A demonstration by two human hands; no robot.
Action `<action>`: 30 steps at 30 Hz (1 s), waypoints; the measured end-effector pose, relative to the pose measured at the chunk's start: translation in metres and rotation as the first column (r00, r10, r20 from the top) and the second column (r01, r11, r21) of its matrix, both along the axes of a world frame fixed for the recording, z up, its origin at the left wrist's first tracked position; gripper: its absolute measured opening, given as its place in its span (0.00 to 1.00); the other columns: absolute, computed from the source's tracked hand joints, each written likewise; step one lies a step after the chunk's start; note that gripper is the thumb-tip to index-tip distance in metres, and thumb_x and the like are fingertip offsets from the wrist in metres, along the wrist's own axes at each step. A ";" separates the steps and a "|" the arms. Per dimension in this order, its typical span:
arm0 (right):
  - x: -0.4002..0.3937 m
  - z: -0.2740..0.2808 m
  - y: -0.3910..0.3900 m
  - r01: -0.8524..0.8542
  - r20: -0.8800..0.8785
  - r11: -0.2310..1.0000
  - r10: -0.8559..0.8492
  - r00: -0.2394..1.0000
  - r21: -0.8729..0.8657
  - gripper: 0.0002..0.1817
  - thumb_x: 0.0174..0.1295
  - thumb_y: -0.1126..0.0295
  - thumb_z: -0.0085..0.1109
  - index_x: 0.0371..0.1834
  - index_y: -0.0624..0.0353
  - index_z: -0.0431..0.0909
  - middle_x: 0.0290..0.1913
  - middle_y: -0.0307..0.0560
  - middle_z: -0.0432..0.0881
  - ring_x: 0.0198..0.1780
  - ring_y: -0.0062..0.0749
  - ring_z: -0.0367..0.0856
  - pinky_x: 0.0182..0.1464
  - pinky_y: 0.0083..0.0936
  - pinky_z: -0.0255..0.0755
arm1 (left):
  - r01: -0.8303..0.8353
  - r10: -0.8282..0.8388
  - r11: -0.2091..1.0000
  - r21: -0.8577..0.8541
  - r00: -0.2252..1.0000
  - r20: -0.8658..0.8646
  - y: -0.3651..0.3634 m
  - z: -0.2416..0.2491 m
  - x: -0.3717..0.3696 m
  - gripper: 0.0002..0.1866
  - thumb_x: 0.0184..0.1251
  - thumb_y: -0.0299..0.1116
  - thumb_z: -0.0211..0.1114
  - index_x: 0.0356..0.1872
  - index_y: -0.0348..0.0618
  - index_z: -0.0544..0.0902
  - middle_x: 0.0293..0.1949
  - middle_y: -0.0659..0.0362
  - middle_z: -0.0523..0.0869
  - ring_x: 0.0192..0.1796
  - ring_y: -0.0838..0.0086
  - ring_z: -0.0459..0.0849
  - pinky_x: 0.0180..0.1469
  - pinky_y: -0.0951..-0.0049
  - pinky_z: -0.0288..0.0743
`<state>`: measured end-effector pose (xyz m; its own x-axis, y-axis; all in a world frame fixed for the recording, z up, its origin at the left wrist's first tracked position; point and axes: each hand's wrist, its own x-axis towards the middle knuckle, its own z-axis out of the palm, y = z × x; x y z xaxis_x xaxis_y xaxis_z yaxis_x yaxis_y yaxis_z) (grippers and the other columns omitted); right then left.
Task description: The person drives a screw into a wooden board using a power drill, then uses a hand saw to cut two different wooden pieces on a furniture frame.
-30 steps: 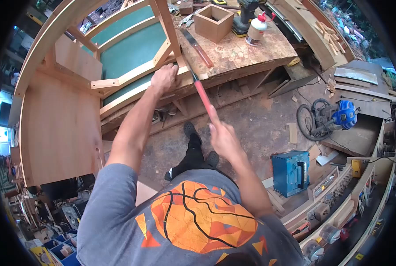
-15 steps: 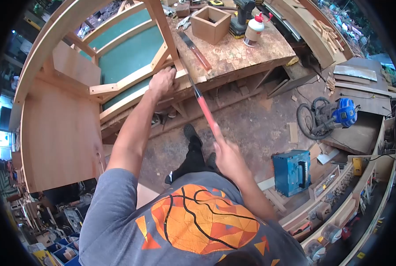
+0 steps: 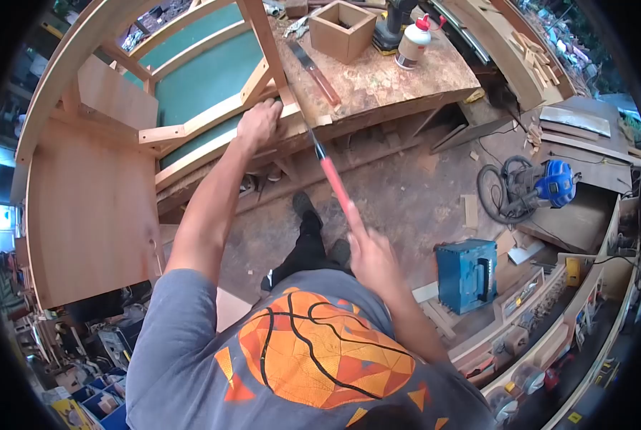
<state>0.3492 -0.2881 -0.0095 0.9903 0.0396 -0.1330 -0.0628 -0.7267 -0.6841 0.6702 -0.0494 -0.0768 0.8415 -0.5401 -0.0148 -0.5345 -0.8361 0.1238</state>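
My right hand [image 3: 375,262] is closed around the long red handle of a saw [image 3: 337,188]. Its thin blade shows almost edge-on and reaches the end of a wooden frame [image 3: 220,136] at the bench edge. On that frame's front rail, just left of the blade, rests my left hand [image 3: 259,123] with its fingers curled over the wood. The blade's contact with the wood is too small to make out. A second flat-bladed tool with a reddish-brown handle [image 3: 324,86] lies on the workbench [image 3: 406,86], beyond the saw.
A wooden box [image 3: 342,39], a glue bottle [image 3: 412,46] and a cordless drill [image 3: 391,32] stand on the bench. On the floor at right are a blue vacuum [image 3: 556,183] and a teal toolbox [image 3: 467,278]. A large wooden panel [image 3: 95,215] stands at left.
My right hand and the saw have shifted slightly down toward my body. My left hand stays on the frame. The whole view has tilted a little.
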 end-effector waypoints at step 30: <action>0.031 -0.009 0.002 0.096 -0.130 0.955 -0.061 0.990 0.281 0.32 0.82 0.65 0.48 0.88 0.43 0.58 0.45 0.77 0.85 0.53 0.77 0.83 0.54 0.62 0.74 | -0.077 0.074 0.997 0.033 0.995 0.063 -0.016 0.013 0.007 0.21 0.61 0.44 0.78 0.47 0.41 0.84 0.49 0.47 0.88 0.56 0.50 0.89 0.59 0.51 0.85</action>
<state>0.3804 -0.2862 -0.0181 0.9696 0.0161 -0.2443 -0.2052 -0.4910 -0.8467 0.6772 -0.0652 -0.0637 0.8797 -0.4751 0.0202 -0.4754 -0.8776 0.0623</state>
